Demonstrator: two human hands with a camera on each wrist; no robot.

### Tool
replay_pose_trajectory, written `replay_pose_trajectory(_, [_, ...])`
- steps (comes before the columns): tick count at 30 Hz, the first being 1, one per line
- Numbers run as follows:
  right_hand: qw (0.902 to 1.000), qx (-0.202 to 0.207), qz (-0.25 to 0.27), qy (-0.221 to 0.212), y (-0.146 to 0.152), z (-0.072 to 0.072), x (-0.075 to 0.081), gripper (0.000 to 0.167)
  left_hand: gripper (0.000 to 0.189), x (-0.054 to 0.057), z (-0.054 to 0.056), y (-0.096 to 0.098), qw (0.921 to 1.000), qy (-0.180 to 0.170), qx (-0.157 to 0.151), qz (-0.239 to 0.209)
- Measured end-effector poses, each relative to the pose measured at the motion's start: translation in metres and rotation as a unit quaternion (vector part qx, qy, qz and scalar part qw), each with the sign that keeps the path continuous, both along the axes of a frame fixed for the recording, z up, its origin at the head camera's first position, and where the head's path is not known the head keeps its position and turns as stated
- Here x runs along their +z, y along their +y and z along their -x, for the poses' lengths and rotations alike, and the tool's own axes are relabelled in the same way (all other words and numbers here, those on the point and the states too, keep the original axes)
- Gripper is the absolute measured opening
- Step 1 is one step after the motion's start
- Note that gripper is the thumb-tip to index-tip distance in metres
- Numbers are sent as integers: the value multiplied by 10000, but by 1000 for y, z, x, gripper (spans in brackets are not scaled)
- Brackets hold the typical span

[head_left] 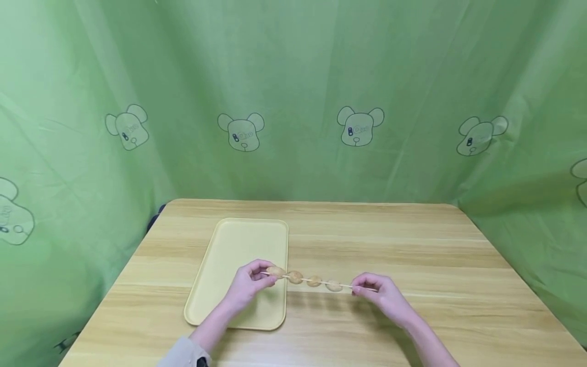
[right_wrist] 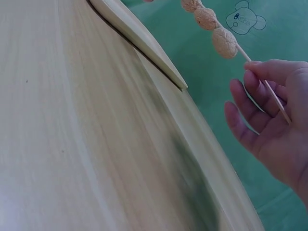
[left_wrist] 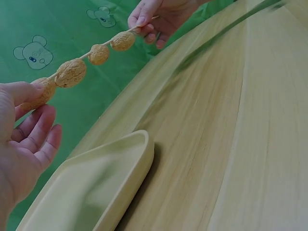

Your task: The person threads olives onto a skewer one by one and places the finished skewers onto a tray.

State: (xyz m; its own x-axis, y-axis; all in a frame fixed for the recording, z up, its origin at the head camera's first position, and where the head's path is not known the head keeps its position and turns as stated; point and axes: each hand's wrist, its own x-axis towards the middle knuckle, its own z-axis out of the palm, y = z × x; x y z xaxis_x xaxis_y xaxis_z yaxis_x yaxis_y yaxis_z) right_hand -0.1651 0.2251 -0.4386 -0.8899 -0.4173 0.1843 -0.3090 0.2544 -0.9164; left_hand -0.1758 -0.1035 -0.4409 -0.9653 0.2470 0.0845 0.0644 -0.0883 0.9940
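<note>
A thin wooden skewer threaded with several brown, wrinkled food balls is held up above the table, nearly level. My left hand pinches the ball at the skewer's left end between thumb and fingers, over the tray's right side. At the other end, my right hand pinches the bare stick between thumb and forefinger. In the right wrist view, the stick's tail runs across that palm. Gaps of bare stick show between some of the balls. The exact kind of food cannot be told.
A shallow cream tray with a raised rim lies on the left half of the wood-grain table. Green curtains printed with bear heads hang behind and on both sides.
</note>
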Motion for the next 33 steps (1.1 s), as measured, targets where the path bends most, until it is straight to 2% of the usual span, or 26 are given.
replay_pose_trajectory(7, [9966,448,-425,-553,-4,-1,2,18,37,-5,-2,-11,9996,18,80,271])
replay_pose_trajectory(15, [9860,1261,-647,-876,-16,0,7,23,37,-6,1,-27,9986,85,233,466])
replay_pose_trajectory(19, [9811,1459,-740,-1037,-26,1,10,25,36,-6,4,-35,9981,62,359,500])
replay_pose_trajectory(26, [9711,1882,-623,-1330,-48,0,9,20,37,-4,10,-43,9973,82,567,455])
replay_pose_trajectory(30, [9617,2250,-332,-1532,-64,-3,6,18,35,-4,15,-44,9953,13,891,374])
replay_pose_trajectory(33, [9573,2359,-166,-1661,-74,-5,4,20,33,-4,18,-46,9920,12,1180,447])
